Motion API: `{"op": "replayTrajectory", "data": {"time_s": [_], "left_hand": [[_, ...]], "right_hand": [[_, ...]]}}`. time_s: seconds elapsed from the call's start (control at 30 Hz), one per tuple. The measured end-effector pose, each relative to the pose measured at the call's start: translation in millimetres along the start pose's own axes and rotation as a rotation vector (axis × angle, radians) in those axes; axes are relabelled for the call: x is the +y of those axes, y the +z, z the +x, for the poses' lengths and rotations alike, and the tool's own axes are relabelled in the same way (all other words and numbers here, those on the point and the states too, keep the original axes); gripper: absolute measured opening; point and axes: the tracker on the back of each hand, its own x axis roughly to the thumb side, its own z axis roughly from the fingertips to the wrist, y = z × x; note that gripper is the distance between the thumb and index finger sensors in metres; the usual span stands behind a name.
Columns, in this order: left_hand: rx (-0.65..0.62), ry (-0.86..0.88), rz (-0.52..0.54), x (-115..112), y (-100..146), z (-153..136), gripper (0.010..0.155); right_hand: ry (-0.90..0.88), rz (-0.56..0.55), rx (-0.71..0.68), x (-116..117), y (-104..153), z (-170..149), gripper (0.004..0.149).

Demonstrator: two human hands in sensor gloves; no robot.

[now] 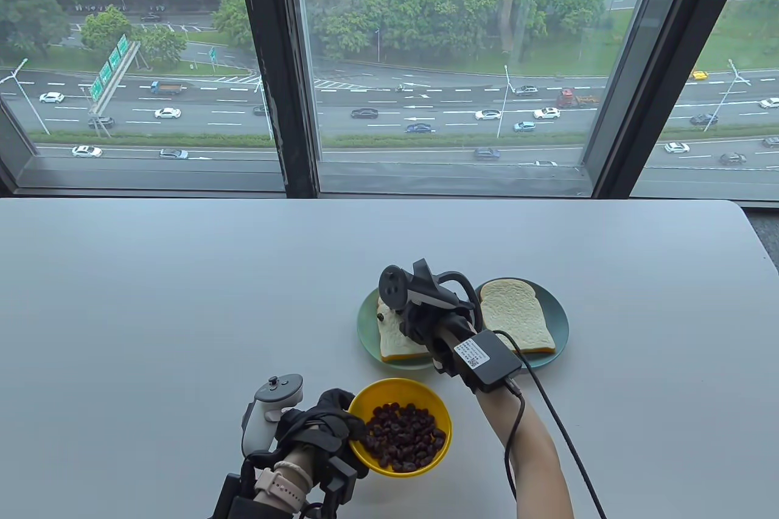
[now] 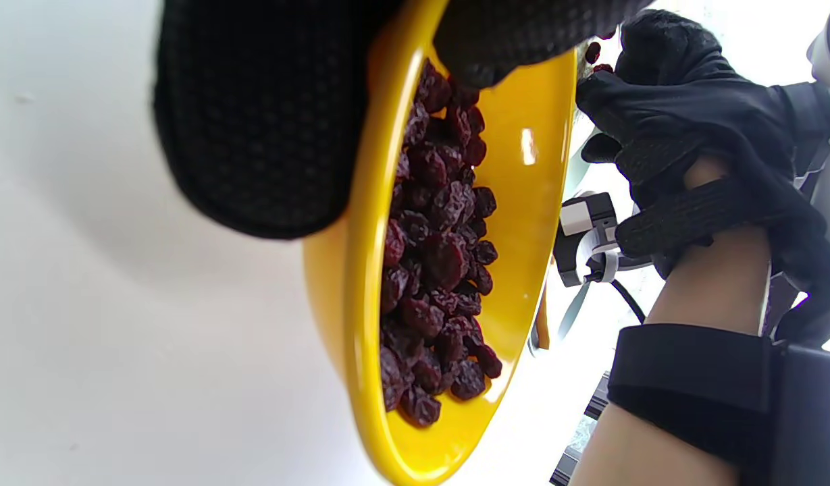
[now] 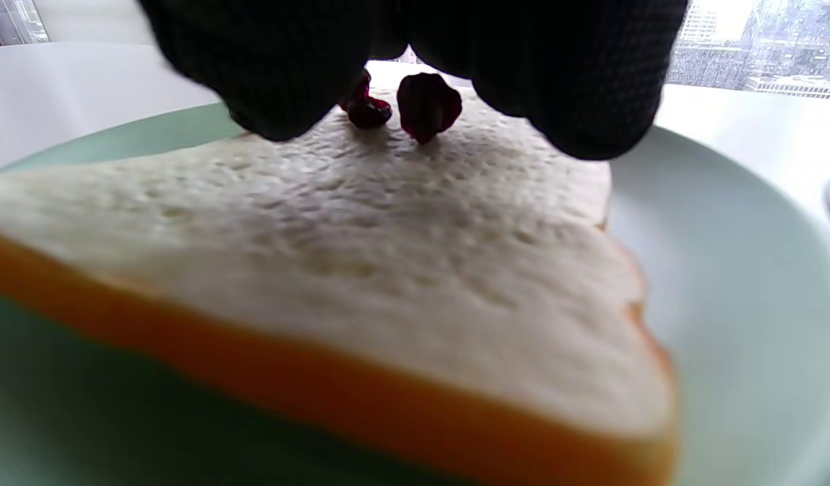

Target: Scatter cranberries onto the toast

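Cranberries [image 3: 425, 104] hung just below the right hand's [image 1: 426, 315] pinching fingertips [image 3: 577, 88], directly over the left toast slice [image 3: 387, 270], ready to drop; the left hand [image 1: 328, 421] gripped the yellow bowl's [image 1: 365, 397] rim, likely steadying it.

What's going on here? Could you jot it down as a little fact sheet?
Left hand: grips the rim of the yellow bowl
Bowl contents: dried cranberries
Right hand: over the left toast, fingers close above it
On that toast: a few cranberries by the fingertips
Right toast: bare
Plates: two green plates, one slice each
Surface: white table by a window
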Motion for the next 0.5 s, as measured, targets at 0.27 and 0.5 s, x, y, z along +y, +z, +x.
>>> {"op": "replayTrajectory", "data": {"time_s": [0.27,0.5], "left_hand": [[-0.001,0.011,0.009,-1,0,0,0.060],[-0.021,0.030,0.025,-1,0,2,0.060]], "right_hand": [[-0.065,-0.067,-0.084,-21,51,-7,0.070],[-0.224,0.002,-0.352,-34,113,18,0.073]]}}
